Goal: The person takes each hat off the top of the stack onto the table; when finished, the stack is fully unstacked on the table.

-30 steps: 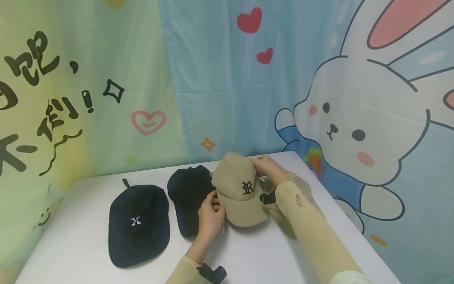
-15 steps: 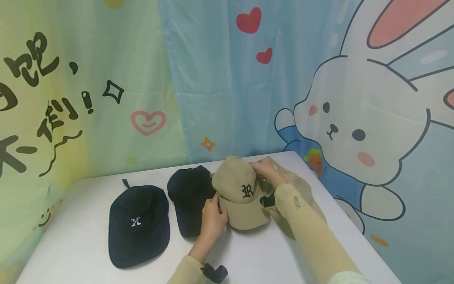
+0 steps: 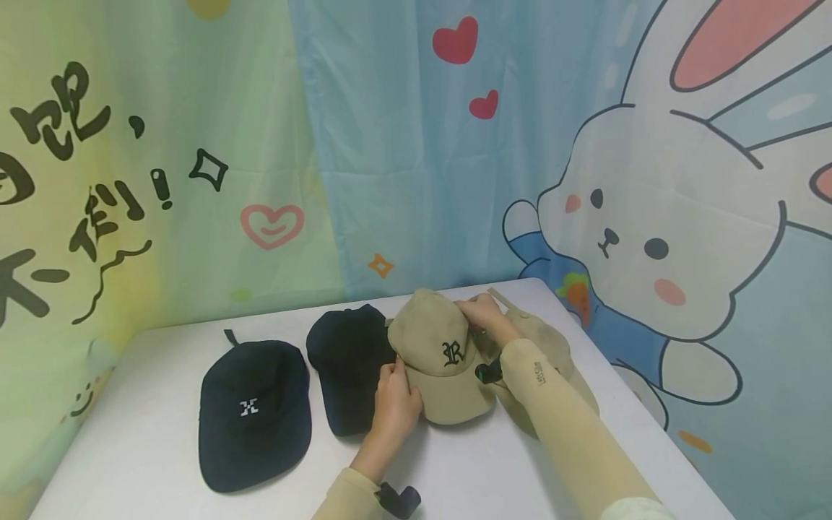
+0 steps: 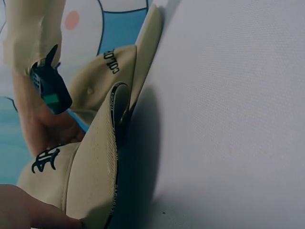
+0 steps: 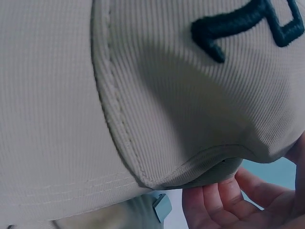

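A beige baseball cap (image 3: 422, 328) with a dark embroidered "R" is between my hands, its brim facing the near side of the table. My left hand (image 3: 395, 404) pinches it at the left edge, where brim meets crown. On the opposite side, my right hand (image 3: 486, 315) grips the crown's lower edge, fingers (image 5: 228, 191) tucked under the rim in the right wrist view. Another beige cap (image 3: 542, 332), lettered on its front in the left wrist view, lies partly hidden behind my right forearm. Immediately left of the held cap is a black cap (image 3: 344, 361).
A dark navy cap (image 3: 260, 440) with a small white emblem lies farther left, its strap poking out behind. The caps line up across a white table (image 3: 156, 390). A printed curtain (image 3: 403, 144) hangs behind the table's back edge.
The held cap has come slightly down and towards the near side. My left hand has shifted a little right, its fingers closing on the cap's edge. The other caps stay put.
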A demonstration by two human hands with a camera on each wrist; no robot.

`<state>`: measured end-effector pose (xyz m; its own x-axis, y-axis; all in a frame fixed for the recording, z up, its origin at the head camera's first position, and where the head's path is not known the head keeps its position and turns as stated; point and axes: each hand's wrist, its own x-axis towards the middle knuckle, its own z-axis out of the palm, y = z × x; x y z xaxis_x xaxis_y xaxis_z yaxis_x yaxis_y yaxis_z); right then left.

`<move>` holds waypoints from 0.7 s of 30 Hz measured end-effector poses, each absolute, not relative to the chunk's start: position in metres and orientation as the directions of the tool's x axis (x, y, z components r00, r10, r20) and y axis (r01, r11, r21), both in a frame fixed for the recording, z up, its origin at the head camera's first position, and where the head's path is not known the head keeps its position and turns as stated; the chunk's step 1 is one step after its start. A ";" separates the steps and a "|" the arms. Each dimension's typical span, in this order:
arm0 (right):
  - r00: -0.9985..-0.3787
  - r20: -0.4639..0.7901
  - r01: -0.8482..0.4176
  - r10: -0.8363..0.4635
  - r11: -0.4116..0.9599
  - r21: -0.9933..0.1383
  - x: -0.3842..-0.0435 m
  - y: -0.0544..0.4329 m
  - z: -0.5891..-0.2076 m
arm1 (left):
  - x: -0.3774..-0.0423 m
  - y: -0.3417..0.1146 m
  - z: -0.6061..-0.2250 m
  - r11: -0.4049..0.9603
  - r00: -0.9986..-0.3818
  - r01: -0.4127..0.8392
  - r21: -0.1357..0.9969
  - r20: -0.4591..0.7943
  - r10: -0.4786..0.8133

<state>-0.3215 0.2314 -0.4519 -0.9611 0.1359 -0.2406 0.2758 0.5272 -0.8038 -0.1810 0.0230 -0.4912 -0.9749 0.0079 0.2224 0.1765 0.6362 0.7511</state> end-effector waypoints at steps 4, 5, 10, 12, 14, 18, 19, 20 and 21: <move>-0.960 -0.243 0.280 0.140 0.532 -0.799 -0.322 0.231 -0.453 | -0.180 0.025 -0.491 0.642 -0.979 0.167 0.749 0.201 0.020; -0.960 -0.242 0.279 0.140 0.533 -0.798 -0.322 0.231 -0.454 | -0.180 0.025 -0.491 0.643 -0.980 0.164 0.748 0.196 0.022; -0.963 -0.231 0.268 0.137 0.549 -0.791 -0.323 0.230 -0.455 | -0.180 0.026 -0.490 0.654 -0.983 0.154 0.741 0.179 0.028; -0.964 -0.228 0.265 0.135 0.554 -0.789 -0.323 0.231 -0.456 | -0.179 0.027 -0.490 0.659 -0.984 0.155 0.736 0.178 0.033; -0.965 -0.225 0.263 0.136 0.562 -0.784 -0.323 0.230 -0.457 | -0.179 0.027 -0.490 0.663 -0.985 0.150 0.733 0.169 0.037; -0.966 -0.218 0.256 0.136 0.577 -0.775 -0.323 0.230 -0.458 | -0.178 0.029 -0.491 0.663 -0.986 0.145 0.735 0.163 0.036; -0.968 -0.214 0.251 0.133 0.581 -0.774 -0.323 0.230 -0.458 | -0.178 0.029 -0.491 0.663 -0.986 0.144 0.735 0.161 0.035; -0.969 -0.211 0.248 0.132 0.584 -0.773 -0.323 0.230 -0.459 | -0.177 0.029 -0.491 0.663 -0.986 0.145 0.734 0.164 0.034; -0.970 -0.206 0.243 0.130 0.585 -0.774 -0.323 0.230 -0.459 | -0.177 0.029 -0.492 0.665 -0.985 0.149 0.732 0.169 0.034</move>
<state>-0.3228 0.2302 -0.4590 -0.9699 0.1301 -0.2058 0.2427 0.5850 -0.7739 -0.1770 0.0294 -0.4918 -0.9850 0.0341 0.1693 0.1489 0.6647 0.7321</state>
